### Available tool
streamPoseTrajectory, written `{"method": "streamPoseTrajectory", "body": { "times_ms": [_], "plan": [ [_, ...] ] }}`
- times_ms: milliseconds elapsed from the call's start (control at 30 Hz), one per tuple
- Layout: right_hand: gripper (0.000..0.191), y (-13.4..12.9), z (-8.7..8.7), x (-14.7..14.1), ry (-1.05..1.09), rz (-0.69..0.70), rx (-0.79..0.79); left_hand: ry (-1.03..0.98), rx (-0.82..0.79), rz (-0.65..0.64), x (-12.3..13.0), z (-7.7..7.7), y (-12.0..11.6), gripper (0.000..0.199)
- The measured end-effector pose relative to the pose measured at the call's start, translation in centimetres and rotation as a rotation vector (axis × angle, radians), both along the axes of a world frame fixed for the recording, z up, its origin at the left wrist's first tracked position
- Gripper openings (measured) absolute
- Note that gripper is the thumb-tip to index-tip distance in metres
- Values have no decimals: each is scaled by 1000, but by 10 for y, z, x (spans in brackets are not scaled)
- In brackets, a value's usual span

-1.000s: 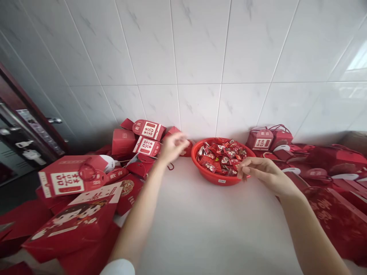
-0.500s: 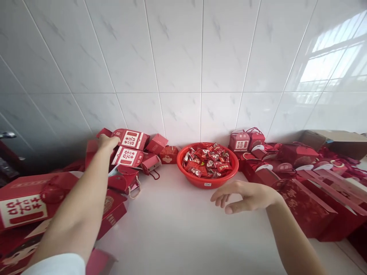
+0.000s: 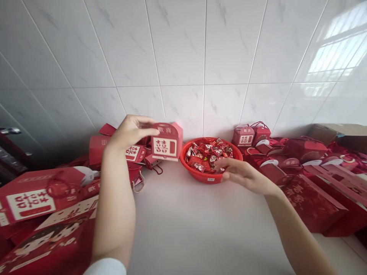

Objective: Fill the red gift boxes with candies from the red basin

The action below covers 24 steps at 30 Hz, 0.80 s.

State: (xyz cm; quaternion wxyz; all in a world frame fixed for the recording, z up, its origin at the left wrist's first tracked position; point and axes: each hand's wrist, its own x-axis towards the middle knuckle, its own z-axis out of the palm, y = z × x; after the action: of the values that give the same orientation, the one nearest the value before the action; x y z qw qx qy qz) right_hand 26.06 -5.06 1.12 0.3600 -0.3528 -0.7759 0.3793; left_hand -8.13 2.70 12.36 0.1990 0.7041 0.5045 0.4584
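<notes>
My left hand grips a small red candy box by its top edge, thumb in front. The box is upright in the air, its white panel with red characters facing me. Just right of it stands a red plastic basin filled with wrapped candies. My right hand is at the basin's front right rim, fingers apart and reaching over the candies. Nothing shows in its grasp; whether the fingertips touch the candies I cannot tell.
Red gift boxes lie piled along the left. More red boxes crowd the right, with two small handled boxes by the wall. A brown cardboard box sits far right. Behind everything rises a tiled wall.
My left hand has lifted a small red box from the left pile and brought it right, beside the basin. My right hand has moved forward to the basin's rim.
</notes>
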Motion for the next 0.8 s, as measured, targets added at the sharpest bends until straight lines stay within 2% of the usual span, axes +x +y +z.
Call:
{"method": "streamPoseTrajectory", "body": {
  "times_ms": [67, 133, 233, 400, 533, 667, 800],
  "plan": [
    [46, 0, 0, -4, 123, -106, 22, 79, 93, -327, 19, -7, -30, 12],
    [53, -2, 1, -8, 168, -144, 16, 204, 197, -473, 36, -21, -55, 7],
    [59, -9, 3, -15, 135, -143, -1, 327, 261, -612, 57, -45, -81, 15],
    [52, -17, -5, -31, -44, -168, -20, 542, 224, -743, 78, -76, -104, 21],
    [33, -13, -13, -39, -214, -41, -63, 728, 148, -853, 90, -91, -112, 18],
    [39, -2, -18, -38, -287, 40, -169, 932, 58, -852, 96, -99, -110, 18],
    [44, 4, -25, -36, -339, -63, -139, 997, 28, -803, 99, -103, -106, 19]
  ]
}}
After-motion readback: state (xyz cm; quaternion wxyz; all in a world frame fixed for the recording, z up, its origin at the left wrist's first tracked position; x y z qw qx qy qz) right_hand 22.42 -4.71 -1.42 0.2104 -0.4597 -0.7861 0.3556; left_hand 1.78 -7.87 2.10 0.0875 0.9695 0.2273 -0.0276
